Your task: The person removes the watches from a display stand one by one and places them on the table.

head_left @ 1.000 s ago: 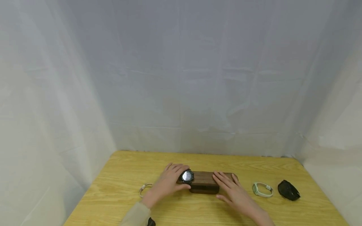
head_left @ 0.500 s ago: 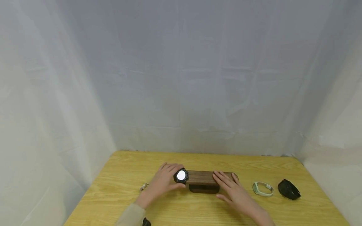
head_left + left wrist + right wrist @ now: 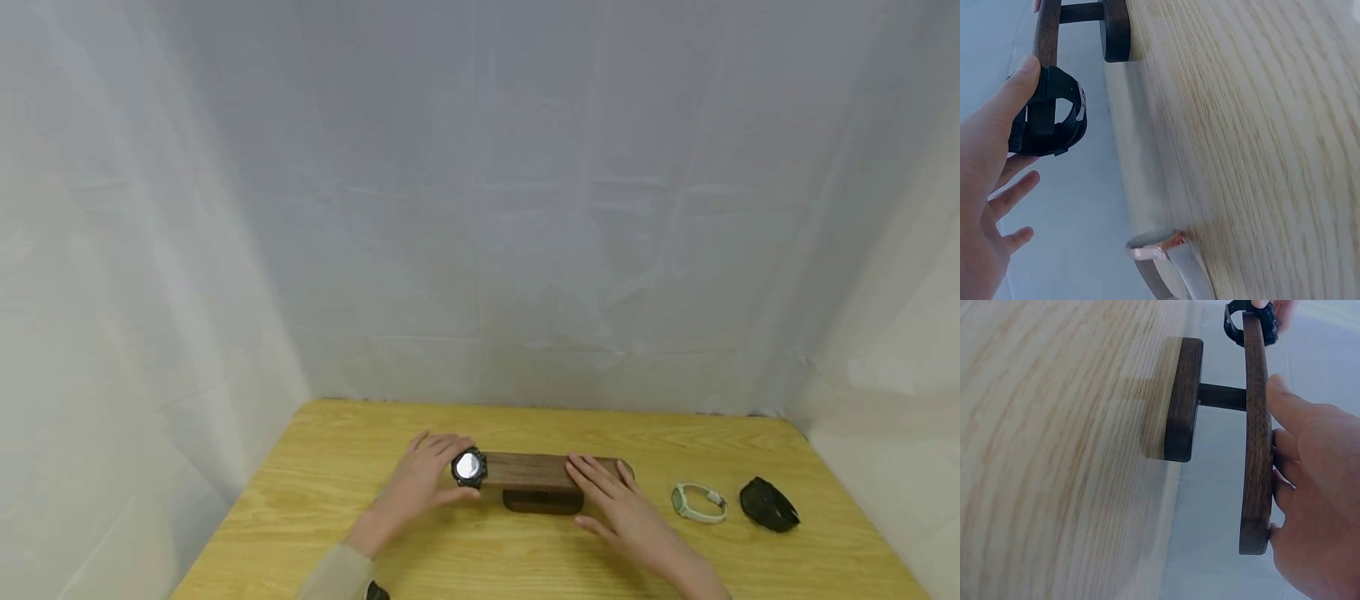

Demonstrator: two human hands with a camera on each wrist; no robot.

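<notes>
A dark wooden T-shaped watch stand (image 3: 528, 472) sits mid-table, its crossbar raised on a short post over a base (image 3: 1184, 400). My left hand (image 3: 416, 481) grips a black wristwatch (image 3: 468, 467) at the bar's left end, thumb on the near side and fingers on the far side. In the left wrist view the watch's strap (image 3: 1075, 132) loops round the end of the bar. My right hand (image 3: 622, 517) rests on the bar's right part, fingers laid over its top and the thumb off its near edge.
To the right of the stand lie a pale green watch (image 3: 699, 503) and a black watch (image 3: 768, 505). Another watch with a pale strap (image 3: 1172, 265) lies below my left hand. A black object (image 3: 377, 592) shows beside the left sleeve. White sheeting (image 3: 480, 250) hangs behind the table.
My left hand has slid left along the bar with the black wristwatch, uncovering more of the wood. The right hand and the stand have stayed in place.
</notes>
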